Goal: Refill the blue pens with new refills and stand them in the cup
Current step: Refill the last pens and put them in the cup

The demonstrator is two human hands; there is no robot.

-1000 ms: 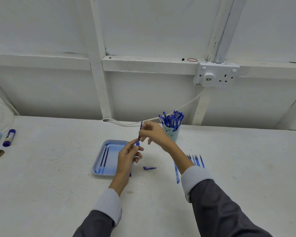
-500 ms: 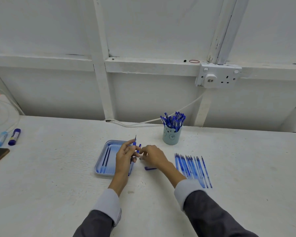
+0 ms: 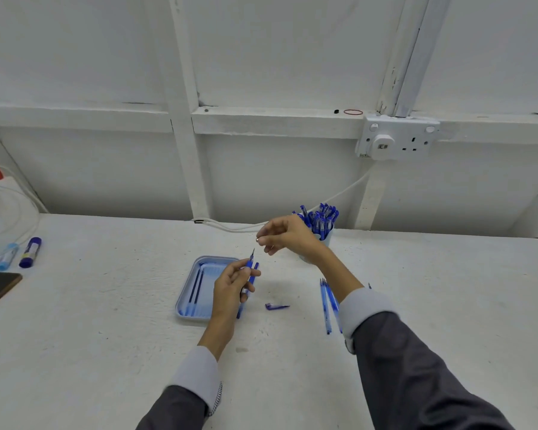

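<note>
One blue pen (image 3: pixel 251 264) is sitting upright-ish in the left grip (image 3: pixel 230 287), fingers curling round its barrel, with the thin writing tip poking up out of the top. It is hovering just above the right edge of the tray (image 3: pixel 180 305). The right grip (image 3: pixel 288 235) is hanging higher and apart from the pen, thumb and forefinger pinching a tiny piece (image 3: pixel 257 240). It is too small to name for sure; I am reading it as the pen's nose cone. The cup (image 3: pixel 328 239) is standing right behind that hand, already crowding with finished pens (image 3: pixel 319 217). Two dark refills (image 3: pixel 198 283) are lying in the tray, a loose cap (image 3: pixel 276 306) is resting on the worktop (image 3: pixel 106 321) between the hands, and more pens (image 3: pixel 325 302) are waiting by the right sleeve. Here is the danger: that little piece is barely being held, so a slip could be sending it bouncing off across the worktop. Threading it over the tip off-line could be bending the point or jamming it crooked. And that raised wrist is riding very close to the cup, so a careless swing could be knocking it over.
</note>
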